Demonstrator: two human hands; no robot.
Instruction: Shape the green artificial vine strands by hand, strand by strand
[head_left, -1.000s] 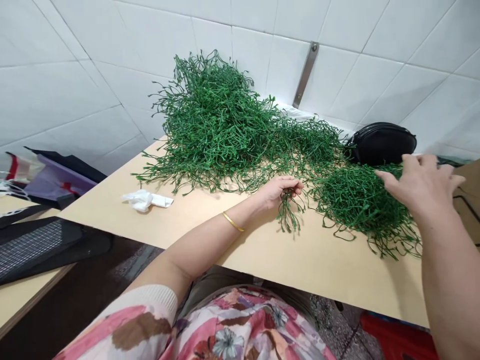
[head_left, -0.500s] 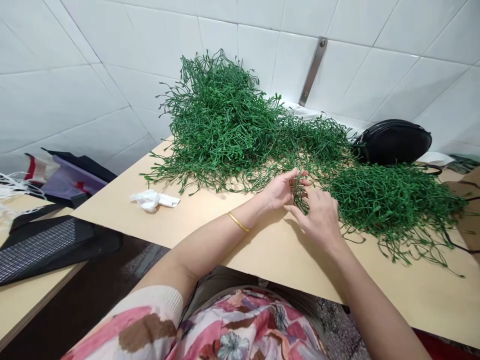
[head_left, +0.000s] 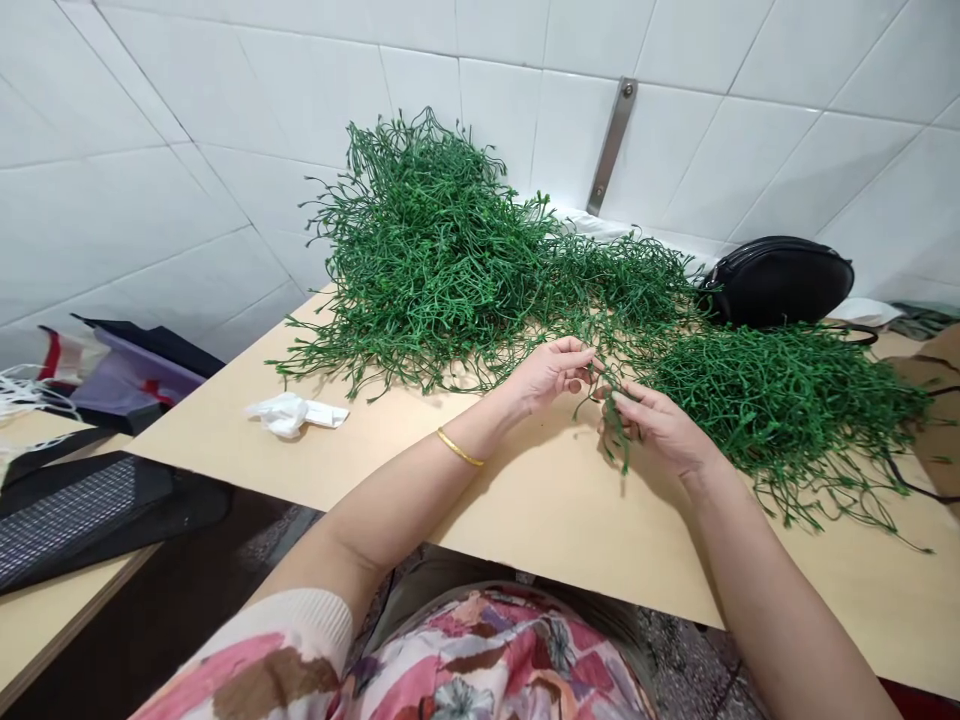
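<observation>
Between my hands, a few thin green plastic stems point(head_left: 616, 440) with small forked tips hang over the tabletop. My left hand point(head_left: 555, 375) pinches them at their upper end between thumb and fingers. My right hand point(head_left: 654, 420) is closed on them a little lower, and their loose ends droop below its fingers. Behind my left hand rises a tall heap of green plastic stems point(head_left: 442, 240). A lower pile of the same stems point(head_left: 780, 410) lies to the right of my right hand. Loose stems lie between the two piles.
A crumpled white tissue point(head_left: 296, 413) lies on the wooden table point(head_left: 420, 490) at the left. Beyond the right pile stands a black oval bag point(head_left: 780, 280) against the tiled wall. A metal bracket point(head_left: 613, 148) is fixed to the wall. Dark mesh fabric point(head_left: 82, 515) covers another table.
My right hand has turned and now grips the stems lower, with their ends hanging down. My left hand has closed from spread fingers to a pinch. The view has shifted slightly.
</observation>
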